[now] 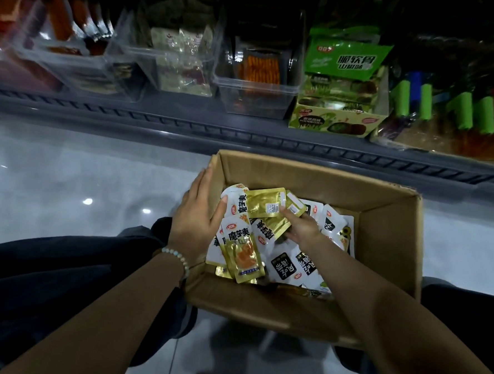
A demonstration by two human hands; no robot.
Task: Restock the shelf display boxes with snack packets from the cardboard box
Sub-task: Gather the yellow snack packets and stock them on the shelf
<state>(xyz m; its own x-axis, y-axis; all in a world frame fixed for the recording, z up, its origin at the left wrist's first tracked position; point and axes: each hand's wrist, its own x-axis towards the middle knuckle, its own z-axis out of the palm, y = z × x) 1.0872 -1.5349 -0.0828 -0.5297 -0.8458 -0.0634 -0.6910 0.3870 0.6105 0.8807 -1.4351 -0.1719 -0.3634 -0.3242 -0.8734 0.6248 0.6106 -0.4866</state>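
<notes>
Two hands reach into the cardboard box (387,236), which sits just before the shelf (178,124) and holds a heap of white and gold snack packets (285,265). The right hand (301,227) pinches a gold packet (265,203) between thumb and curled fingers. The left hand (195,216), bead bracelet (176,256) at its wrist, lies across the box's left wall, fingers straight and together outside, thumb pressing a white packet (236,199). Clear bins (251,94) and a green display box (334,118) stand on the shelf
</notes>
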